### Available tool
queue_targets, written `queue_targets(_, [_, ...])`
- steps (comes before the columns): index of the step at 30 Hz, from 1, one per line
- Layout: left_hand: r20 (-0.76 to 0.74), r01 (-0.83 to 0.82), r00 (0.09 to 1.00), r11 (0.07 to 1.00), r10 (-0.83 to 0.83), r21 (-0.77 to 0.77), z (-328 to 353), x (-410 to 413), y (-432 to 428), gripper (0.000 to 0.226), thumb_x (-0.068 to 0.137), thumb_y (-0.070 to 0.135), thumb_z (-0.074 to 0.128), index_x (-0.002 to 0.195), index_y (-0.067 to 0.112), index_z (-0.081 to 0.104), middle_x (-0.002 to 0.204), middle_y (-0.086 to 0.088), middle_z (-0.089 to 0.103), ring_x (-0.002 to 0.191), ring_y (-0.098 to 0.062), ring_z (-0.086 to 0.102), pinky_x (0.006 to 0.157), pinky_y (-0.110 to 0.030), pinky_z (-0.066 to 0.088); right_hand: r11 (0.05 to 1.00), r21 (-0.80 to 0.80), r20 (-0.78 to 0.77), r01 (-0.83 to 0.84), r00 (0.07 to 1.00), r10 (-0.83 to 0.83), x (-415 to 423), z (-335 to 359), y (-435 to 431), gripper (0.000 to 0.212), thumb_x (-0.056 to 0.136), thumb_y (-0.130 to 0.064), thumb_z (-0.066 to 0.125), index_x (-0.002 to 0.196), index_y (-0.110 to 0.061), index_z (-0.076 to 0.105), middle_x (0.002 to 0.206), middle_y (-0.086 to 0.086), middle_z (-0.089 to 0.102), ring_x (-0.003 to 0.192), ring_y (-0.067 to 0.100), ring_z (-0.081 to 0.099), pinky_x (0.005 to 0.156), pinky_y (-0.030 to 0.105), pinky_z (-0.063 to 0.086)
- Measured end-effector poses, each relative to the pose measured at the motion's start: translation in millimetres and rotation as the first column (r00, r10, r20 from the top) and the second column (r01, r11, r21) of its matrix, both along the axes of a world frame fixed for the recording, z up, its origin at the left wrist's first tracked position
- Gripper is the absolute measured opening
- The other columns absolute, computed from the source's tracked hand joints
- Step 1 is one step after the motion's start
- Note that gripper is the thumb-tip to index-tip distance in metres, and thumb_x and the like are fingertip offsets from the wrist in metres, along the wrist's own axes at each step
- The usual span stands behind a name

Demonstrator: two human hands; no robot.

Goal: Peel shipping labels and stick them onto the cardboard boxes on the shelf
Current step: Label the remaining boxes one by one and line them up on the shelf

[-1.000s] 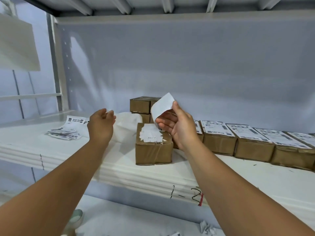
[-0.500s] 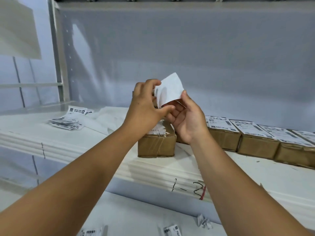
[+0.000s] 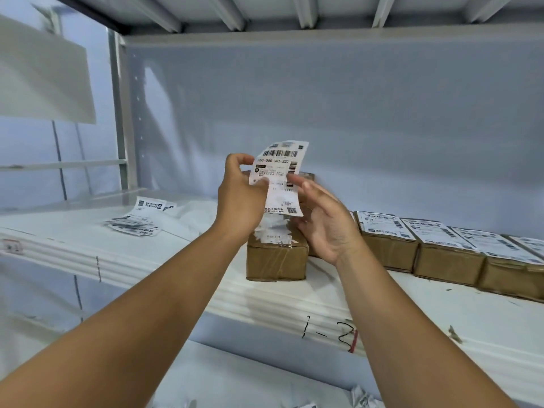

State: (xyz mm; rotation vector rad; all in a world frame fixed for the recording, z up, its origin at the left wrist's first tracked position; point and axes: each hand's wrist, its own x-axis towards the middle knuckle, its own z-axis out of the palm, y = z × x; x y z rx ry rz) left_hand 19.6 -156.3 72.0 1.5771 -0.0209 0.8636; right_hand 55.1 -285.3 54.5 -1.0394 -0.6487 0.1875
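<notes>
I hold a white shipping label (image 3: 278,175) upright in front of me, its printed barcode side facing me. My left hand (image 3: 240,195) pinches its left edge between thumb and fingers. My right hand (image 3: 321,219) touches its right edge with spread fingers, palm toward me. Directly below stands a brown cardboard box (image 3: 276,260) with torn white label scraps on top. A row of labelled cardboard boxes (image 3: 447,251) runs along the shelf to the right. Another box (image 3: 307,176) is mostly hidden behind the label.
A loose pile of labels (image 3: 138,222) lies on the white shelf (image 3: 176,254) at the left, beside white sheeting. A metal upright (image 3: 122,113) stands at the back left. Crumpled backing paper (image 3: 363,397) lies on the lower shelf. The shelf edge bears the handwritten mark "1-2".
My left hand came over from the left and took hold of the label. The label turned from its blank side to its printed side, and my right hand loosened to the edge.
</notes>
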Motion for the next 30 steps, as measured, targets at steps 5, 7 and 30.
queue_targets(5, [-0.098, 0.201, 0.967, 0.943, -0.234, -0.264, -5, -2, 4, 0.036, 0.090, -0.007, 0.051, 0.108, 0.018, 0.032, 0.120, -0.011, 0.061, 0.099, -0.028, 0.064, 0.062, -0.029, 0.055, 0.987, -0.048, -0.023, 0.154, 0.988, -0.155, 4, -2, 4, 0.014, 0.089, 0.001, 0.057, 0.087, -0.008, 0.067, 0.073, 0.000, 0.072, 0.061, 0.010, 0.065, 0.050, 0.019, 0.049])
queue_targets(7, [-0.109, 0.238, 0.955, 0.930, -0.276, -0.279, -9, -4, 7, 0.041, 0.087, -0.010, 0.052, 0.111, 0.017, 0.032, 0.121, -0.012, 0.061, 0.101, -0.029, 0.063, 0.068, -0.030, 0.054, 0.984, -0.073, -0.006, 0.161, 0.987, -0.162, 2, -4, 5, 0.017, 0.088, 0.007, 0.055, 0.088, -0.006, 0.067, 0.073, 0.002, 0.072, 0.059, 0.009, 0.066, 0.050, 0.019, 0.050])
queue_targets(30, [-0.159, 0.129, 0.984, 0.946, -0.085, 0.296, -34, -16, 14, 0.028, 0.089, 0.003, 0.059, 0.111, 0.019, 0.066, 0.126, -0.001, 0.056, 0.109, -0.019, 0.060, 0.093, -0.035, 0.051, 0.845, -0.246, 0.198, 0.475, 0.878, -0.436, -11, -24, 3, 0.024, 0.089, -0.001, 0.059, 0.089, -0.021, 0.073, 0.103, -0.001, 0.071, 0.103, 0.014, 0.064, 0.098, 0.032, 0.049])
